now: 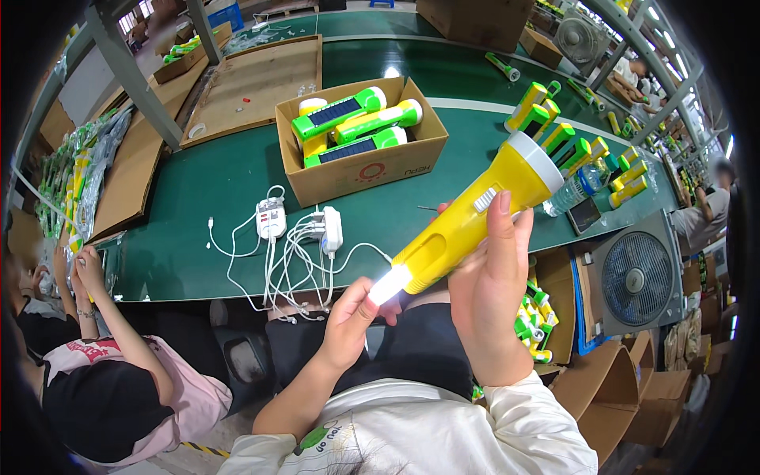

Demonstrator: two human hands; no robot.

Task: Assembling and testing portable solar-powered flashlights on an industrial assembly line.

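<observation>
A yellow flashlight (451,226) with a white head ring and a ribbed white slide switch is held tilted in front of me, its head to the upper right. My right hand (499,269) is closed round its body, the thumb just below the switch. My left hand (348,317) pinches the tail end, which glows bright white. A white cable (368,247) runs from the white charging plugs (331,229) and disappears behind the flashlight near its tail; whether it is plugged in is hidden.
A cardboard box (356,184) of green and yellow flashlights stands on the green table (190,186). More flashlights (554,134) stand at right beside a plastic bottle (568,192). A fan (633,277) and open cartons (598,380) are at right. A co-worker (119,380) sits at left.
</observation>
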